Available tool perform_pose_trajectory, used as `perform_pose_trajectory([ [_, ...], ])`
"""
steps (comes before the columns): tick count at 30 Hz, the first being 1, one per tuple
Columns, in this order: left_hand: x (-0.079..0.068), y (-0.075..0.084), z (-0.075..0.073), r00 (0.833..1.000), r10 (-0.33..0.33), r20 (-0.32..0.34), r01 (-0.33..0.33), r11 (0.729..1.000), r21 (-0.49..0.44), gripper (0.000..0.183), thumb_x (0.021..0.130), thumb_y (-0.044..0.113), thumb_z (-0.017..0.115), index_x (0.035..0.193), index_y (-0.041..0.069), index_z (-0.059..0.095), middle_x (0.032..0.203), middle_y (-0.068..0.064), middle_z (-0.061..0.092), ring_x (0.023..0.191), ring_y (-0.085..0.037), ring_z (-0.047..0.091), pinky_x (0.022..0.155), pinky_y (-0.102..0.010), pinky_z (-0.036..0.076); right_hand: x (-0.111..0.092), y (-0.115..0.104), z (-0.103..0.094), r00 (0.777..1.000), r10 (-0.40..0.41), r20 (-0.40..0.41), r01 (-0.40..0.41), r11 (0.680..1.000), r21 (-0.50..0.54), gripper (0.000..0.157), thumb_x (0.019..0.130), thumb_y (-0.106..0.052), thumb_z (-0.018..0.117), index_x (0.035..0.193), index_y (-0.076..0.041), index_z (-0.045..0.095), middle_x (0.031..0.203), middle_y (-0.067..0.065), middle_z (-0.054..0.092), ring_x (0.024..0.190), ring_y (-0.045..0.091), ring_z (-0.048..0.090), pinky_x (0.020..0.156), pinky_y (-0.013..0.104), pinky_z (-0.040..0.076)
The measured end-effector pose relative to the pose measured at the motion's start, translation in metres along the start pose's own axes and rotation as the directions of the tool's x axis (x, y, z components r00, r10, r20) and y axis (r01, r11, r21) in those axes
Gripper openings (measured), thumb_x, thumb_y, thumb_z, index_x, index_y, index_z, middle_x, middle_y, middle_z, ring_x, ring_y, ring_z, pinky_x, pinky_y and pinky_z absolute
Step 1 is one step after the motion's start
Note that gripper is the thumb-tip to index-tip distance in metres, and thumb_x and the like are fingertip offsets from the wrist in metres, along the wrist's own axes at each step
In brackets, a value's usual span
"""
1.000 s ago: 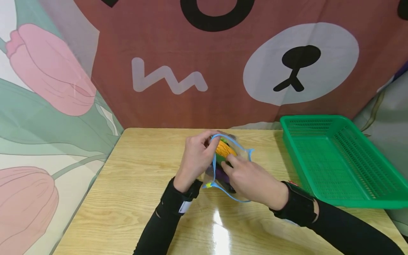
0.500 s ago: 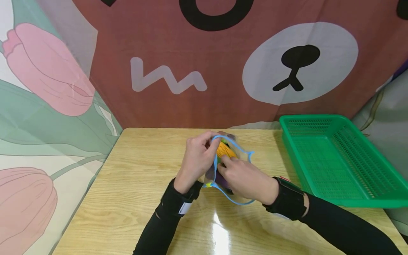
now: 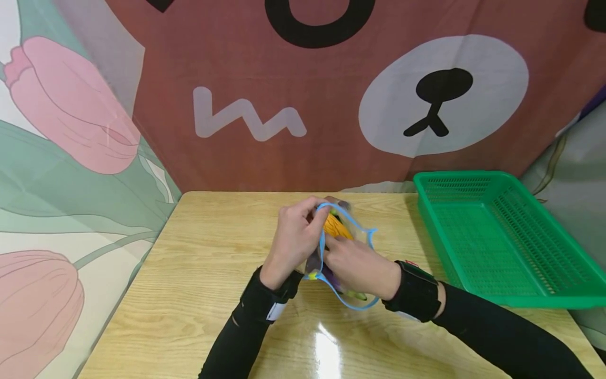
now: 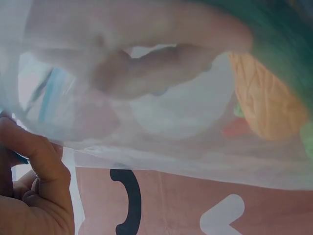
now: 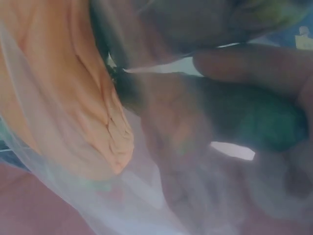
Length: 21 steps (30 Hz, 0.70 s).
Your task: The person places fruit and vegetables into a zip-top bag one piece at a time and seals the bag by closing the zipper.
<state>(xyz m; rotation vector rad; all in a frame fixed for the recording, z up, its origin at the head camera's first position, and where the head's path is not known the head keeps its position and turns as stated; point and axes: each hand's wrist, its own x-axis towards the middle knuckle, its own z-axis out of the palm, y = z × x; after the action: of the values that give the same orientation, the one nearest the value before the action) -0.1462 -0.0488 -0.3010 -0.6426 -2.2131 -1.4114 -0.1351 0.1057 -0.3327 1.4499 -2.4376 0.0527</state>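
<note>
A clear bag with a blue rim (image 3: 347, 212) stands mouth-up on the table. My left hand (image 3: 298, 226) pinches its rim on the left side, also seen as curled left fingers (image 4: 46, 171) in the left wrist view. Inside the mouth is my right hand (image 3: 360, 266), its fingertips hidden in the head view. The right wrist view shows its finger and thumb about a dark green cucumber-like vegetable (image 5: 254, 115), blurred through the plastic. Beside it lies an orange, ridged, pumpkin-like piece (image 3: 337, 226). A purple eggplant-like piece (image 3: 331, 275) shows below the hand.
A green plastic basket (image 3: 502, 247) stands at the right of the wooden table (image 3: 213, 263). A printed brown cloth (image 3: 331, 158) hangs along the table's back edge. A yellow-green tip (image 3: 357, 296) shows in the bag near the right wrist.
My right hand has moved left and deeper into the bag, covering the green vegetable. A yellow-green tip has come into view by the right wrist. My left hand keeps its pinch on the rim.
</note>
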Motion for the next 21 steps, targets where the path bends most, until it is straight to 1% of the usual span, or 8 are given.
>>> perform_pose_trajectory([
  [3, 0.0, -0.001, -0.001, 1.0, 0.006, 0.011, -0.006, 1.0, -0.013, 0.015, 0.094, 0.013, 0.058, 0.09, 0.006, 0.071, 0.054, 0.005, 0.045, 0.044, -0.007, 0.037, 0.044, -0.022, 0.03, -0.001, -0.001, 0.0, 1.0, 0.004, 0.014, -0.003, 0.999, -0.045, 0.005, 0.08, -0.012, 0.068, 0.081, -0.008, 0.065, 0.089, 0.007, 0.053, 0.058, 0.016, 0.042, 0.048, 0.026, 0.038],
  [5, 0.0, -0.002, -0.002, 1.0, 0.007, 0.018, -0.006, 1.0, -0.021, 0.015, 0.094, 0.013, 0.058, 0.093, 0.005, 0.071, 0.054, 0.005, 0.045, 0.044, -0.007, 0.037, 0.043, -0.023, 0.03, -0.002, -0.001, -0.001, 0.999, 0.012, 0.035, -0.009, 0.997, -0.073, 0.011, 0.082, -0.019, 0.07, 0.085, -0.009, 0.067, 0.089, 0.006, 0.055, 0.061, 0.018, 0.045, 0.051, 0.028, 0.041],
  [8, 0.0, -0.004, -0.003, 1.0, -0.001, 0.029, 0.002, 1.0, -0.028, 0.017, 0.095, 0.013, 0.058, 0.098, 0.006, 0.072, 0.054, 0.005, 0.046, 0.044, -0.008, 0.038, 0.043, -0.023, 0.03, -0.004, -0.003, -0.004, 0.997, 0.018, 0.071, -0.011, 0.995, -0.096, 0.022, 0.084, -0.03, 0.07, 0.09, -0.009, 0.068, 0.09, 0.005, 0.059, 0.067, 0.02, 0.049, 0.059, 0.03, 0.044],
  [10, 0.0, -0.004, -0.003, 0.999, -0.011, 0.036, 0.012, 1.0, -0.026, 0.017, 0.095, 0.013, 0.058, 0.101, 0.007, 0.072, 0.055, 0.005, 0.046, 0.045, -0.007, 0.039, 0.043, -0.023, 0.03, -0.007, -0.005, -0.007, 0.997, 0.009, 0.077, -0.002, 0.996, -0.095, 0.027, 0.085, -0.034, 0.069, 0.093, -0.008, 0.069, 0.09, 0.004, 0.061, 0.073, 0.021, 0.052, 0.066, 0.031, 0.045],
  [13, 0.0, -0.004, -0.004, 0.999, -0.027, 0.041, 0.028, 0.999, -0.021, 0.018, 0.095, 0.014, 0.057, 0.105, 0.009, 0.072, 0.054, 0.005, 0.046, 0.044, -0.008, 0.038, 0.042, -0.023, 0.029, -0.011, -0.007, -0.015, 0.999, -0.019, 0.035, 0.02, 0.998, -0.052, 0.025, 0.087, -0.03, 0.067, 0.096, -0.007, 0.07, 0.091, 0.003, 0.063, 0.079, 0.021, 0.055, 0.072, 0.031, 0.046],
  [16, 0.0, -0.004, -0.005, 0.999, -0.032, 0.044, 0.033, 0.999, -0.02, 0.019, 0.095, 0.014, 0.057, 0.106, 0.009, 0.072, 0.054, 0.005, 0.044, 0.043, -0.009, 0.037, 0.04, -0.023, 0.027, -0.017, -0.005, -0.026, 0.998, -0.061, -0.033, 0.061, 0.998, -0.005, 0.02, 0.085, -0.019, 0.068, 0.098, -0.004, 0.07, 0.094, 0.004, 0.063, 0.085, 0.021, 0.057, 0.077, 0.031, 0.048],
  [19, 0.001, -0.003, -0.006, 0.999, -0.027, 0.045, 0.028, 0.999, -0.023, 0.019, 0.095, 0.013, 0.056, 0.106, 0.008, 0.072, 0.055, 0.004, 0.044, 0.042, -0.009, 0.036, 0.04, -0.023, 0.028, -0.022, -0.003, -0.037, 0.991, -0.08, -0.11, 0.085, 0.995, 0.044, 0.017, 0.079, -0.007, 0.069, 0.095, -0.002, 0.071, 0.094, 0.006, 0.063, 0.085, 0.021, 0.057, 0.076, 0.03, 0.048],
  [21, 0.002, -0.003, -0.007, 0.999, -0.024, 0.044, 0.025, 0.999, -0.028, 0.02, 0.095, 0.013, 0.056, 0.106, 0.007, 0.071, 0.055, 0.004, 0.045, 0.043, -0.009, 0.037, 0.039, -0.023, 0.029, -0.025, -0.005, -0.042, 0.984, -0.084, -0.156, 0.097, 0.992, 0.076, 0.012, 0.08, -0.007, 0.069, 0.091, -0.003, 0.07, 0.09, 0.005, 0.062, 0.081, 0.02, 0.056, 0.074, 0.031, 0.047],
])
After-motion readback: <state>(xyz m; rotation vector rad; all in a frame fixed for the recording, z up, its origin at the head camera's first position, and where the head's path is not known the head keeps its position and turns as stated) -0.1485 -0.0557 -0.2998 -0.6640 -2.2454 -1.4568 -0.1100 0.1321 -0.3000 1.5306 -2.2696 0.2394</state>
